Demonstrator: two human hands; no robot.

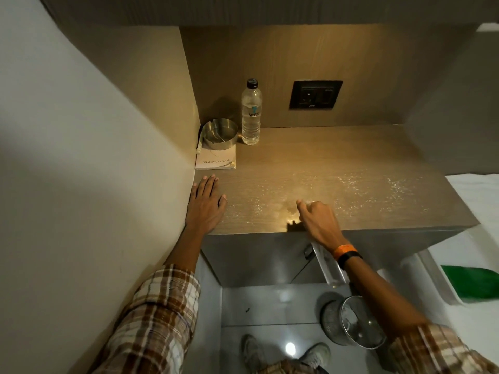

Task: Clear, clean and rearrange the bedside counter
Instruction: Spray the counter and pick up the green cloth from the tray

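Note:
The wooden bedside counter (337,157) carries fine wet droplets across its front half. My left hand (206,203) lies flat on its front left corner, fingers apart, holding nothing. My right hand (317,220) hovers over the front edge, closed around a clear spray bottle (328,268) whose body hangs below my wrist. At the back left stand a sealed water bottle (251,114) and a steel ashtray (220,133), which rests on a white notepad (217,161). A pen (199,147) lies along the wall beside them.
A dark socket plate (314,94) sits on the back panel. The wall closes the left side. A white bed (475,195) borders the right, with a green item (472,282) on it. A metal bin (356,322) stands on the floor by my shoes.

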